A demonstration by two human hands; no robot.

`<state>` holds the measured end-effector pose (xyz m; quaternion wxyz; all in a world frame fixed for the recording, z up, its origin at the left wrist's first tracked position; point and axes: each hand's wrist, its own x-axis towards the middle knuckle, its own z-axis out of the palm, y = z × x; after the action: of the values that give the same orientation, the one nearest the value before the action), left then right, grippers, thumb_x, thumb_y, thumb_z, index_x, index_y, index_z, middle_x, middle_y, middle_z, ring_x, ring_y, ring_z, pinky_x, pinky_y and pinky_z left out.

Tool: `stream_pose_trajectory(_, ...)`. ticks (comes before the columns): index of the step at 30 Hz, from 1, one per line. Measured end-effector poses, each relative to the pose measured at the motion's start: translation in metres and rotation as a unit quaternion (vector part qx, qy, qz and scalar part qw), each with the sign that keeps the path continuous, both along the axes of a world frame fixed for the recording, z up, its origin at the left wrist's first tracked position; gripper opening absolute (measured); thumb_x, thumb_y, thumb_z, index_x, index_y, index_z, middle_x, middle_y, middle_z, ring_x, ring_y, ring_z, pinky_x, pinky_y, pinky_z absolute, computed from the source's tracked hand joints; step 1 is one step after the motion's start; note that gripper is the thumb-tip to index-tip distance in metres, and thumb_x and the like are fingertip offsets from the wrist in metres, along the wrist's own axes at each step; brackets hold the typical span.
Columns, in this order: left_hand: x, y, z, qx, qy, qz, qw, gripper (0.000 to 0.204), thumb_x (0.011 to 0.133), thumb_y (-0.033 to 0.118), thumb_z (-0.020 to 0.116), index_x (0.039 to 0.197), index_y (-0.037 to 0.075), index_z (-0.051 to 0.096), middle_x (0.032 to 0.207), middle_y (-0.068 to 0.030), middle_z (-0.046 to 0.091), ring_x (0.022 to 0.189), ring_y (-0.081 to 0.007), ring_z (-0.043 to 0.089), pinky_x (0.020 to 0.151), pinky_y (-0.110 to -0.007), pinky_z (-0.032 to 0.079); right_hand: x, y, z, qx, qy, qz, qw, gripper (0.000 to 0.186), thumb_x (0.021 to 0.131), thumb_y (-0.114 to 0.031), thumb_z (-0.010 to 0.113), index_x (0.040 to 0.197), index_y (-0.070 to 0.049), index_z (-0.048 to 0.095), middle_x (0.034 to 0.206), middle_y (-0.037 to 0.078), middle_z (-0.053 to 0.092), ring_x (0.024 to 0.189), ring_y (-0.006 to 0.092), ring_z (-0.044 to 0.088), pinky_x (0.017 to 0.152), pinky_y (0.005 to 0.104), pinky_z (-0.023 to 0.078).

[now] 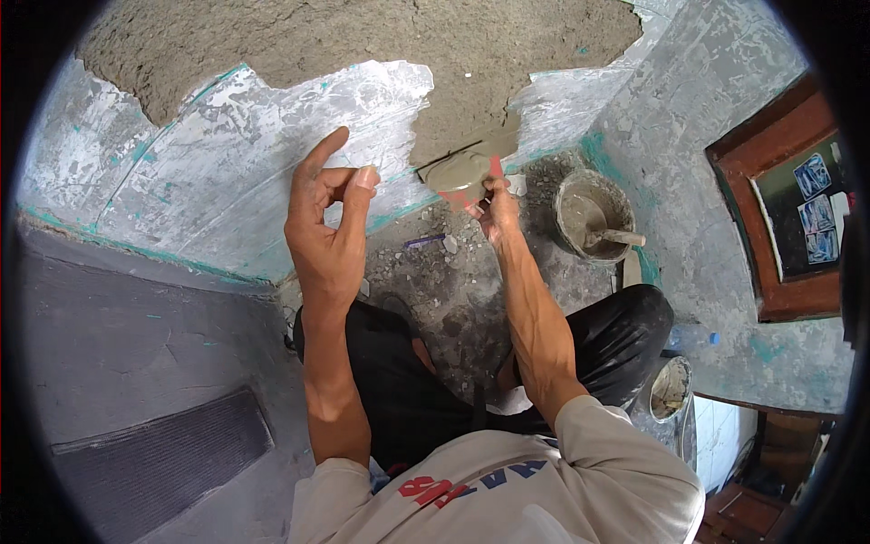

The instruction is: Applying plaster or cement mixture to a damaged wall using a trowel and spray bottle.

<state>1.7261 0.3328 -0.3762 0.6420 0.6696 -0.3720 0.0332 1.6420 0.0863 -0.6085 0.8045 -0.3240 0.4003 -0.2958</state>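
A wall (299, 118) in flaking white and grey paint spans the top of the frame, with a rough, brownish bare patch (362, 36) along its upper edge, narrowing downward near the centre. Below it, the floor (453, 326) is strewn with chips and rubble. The person's dark-trousered legs (625, 335) are bent at bottom centre, under a light shirt (489, 471). At far right a reddish-brown wooden frame (797, 304) sits in the side wall.

Right of centre stands a bucket (623, 201) with grey mix inside and a tool's wooden handle (623, 238) across its rim; a smaller container (686, 376) is at lower right. The left hand (326, 227) is raised left of centre before the painted wall, thumb and fingers apart. The right hand (498, 216), at centre, is clamped on a red flat tool (495, 169), which lies at the patch's lower end; whether it touches the wall, I cannot tell. Wet grey mortar (460, 172) covers its face. A small purple strip (424, 241) lies among the chips.
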Motion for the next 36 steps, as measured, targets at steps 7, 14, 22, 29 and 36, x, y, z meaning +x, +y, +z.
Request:
stream_pose_trajectory(7, 0.001, -0.001, 0.000, 0.009, -0.012, -0.010, 1.000, 0.012, 0.101, 0.005, 0.064, 0.099, -0.007, 0.067, 0.143, -0.0232, 0.057, 0.090, -0.0161, 0.072, 0.080, -0.030, 0.060, 0.015, 0.001, 0.001, 0.014, -0.051, -0.006, 0.999, 0.041, 0.095, -0.021, 0.058, 0.129, 0.001, 0.055, 0.122, 0.012, 0.057, 0.100, 0.0260, 0.065, 0.073, 0.0396, 0.067)
stream_pose_trajectory(14, 0.001, 0.002, 0.001, 0.001, -0.035, -0.019, 0.999, 0.011, 0.101, 0.004, 0.063, 0.101, -0.007, 0.068, 0.141, -0.0255, 0.058, 0.089, -0.0149, 0.071, 0.081, -0.030, 0.058, 0.037, 0.013, 0.042, 0.025, -0.080, -0.062, 0.995, 0.034, 0.099, -0.018, 0.054, 0.122, 0.007, 0.058, 0.111, 0.018, 0.065, 0.090, 0.0259, 0.071, 0.065, 0.0383, 0.069)
stream_pose_trajectory(22, 0.004, 0.002, -0.003, -0.014, -0.020, -0.029, 0.999, 0.012, 0.101, 0.004, 0.063, 0.101, -0.007, 0.068, 0.142, -0.0254, 0.057, 0.089, -0.0143, 0.071, 0.080, -0.029, 0.058, 0.077, 0.022, 0.078, -0.051, -0.124, -0.062, 0.989, 0.026, 0.097, -0.013, 0.064, 0.106, 0.011, 0.059, 0.104, 0.022, 0.066, 0.085, 0.0305, 0.072, 0.072, 0.0392, 0.069)
stream_pose_trajectory(29, 0.006, 0.005, -0.002, 0.003, -0.018, -0.027, 0.999, 0.015, 0.101, 0.002, 0.062, 0.111, -0.009, 0.065, 0.144, -0.0241, 0.055, 0.089, -0.0138, 0.071, 0.079, -0.029, 0.058, 0.117, 0.059, 0.124, -0.340, 0.085, -0.102, 0.931, 0.038, 0.089, -0.022, 0.077, 0.102, 0.011, 0.062, 0.079, 0.014, 0.068, 0.068, 0.0226, 0.065, 0.059, 0.0398, 0.053)
stream_pose_trajectory(36, 0.009, 0.004, -0.008, -0.030, -0.003, -0.022, 0.999, 0.044, 0.101, 0.000, 0.060, 0.142, -0.009, 0.046, 0.107, -0.0161, 0.072, 0.086, -0.0133, 0.070, 0.080, -0.028, 0.057, 0.126, 0.115, 0.147, -0.488, 0.107, -0.119, 0.858, 0.036, 0.087, -0.016, 0.076, 0.103, 0.011, 0.057, 0.100, 0.031, 0.064, 0.088, 0.0453, 0.065, 0.077, 0.0494, 0.052)
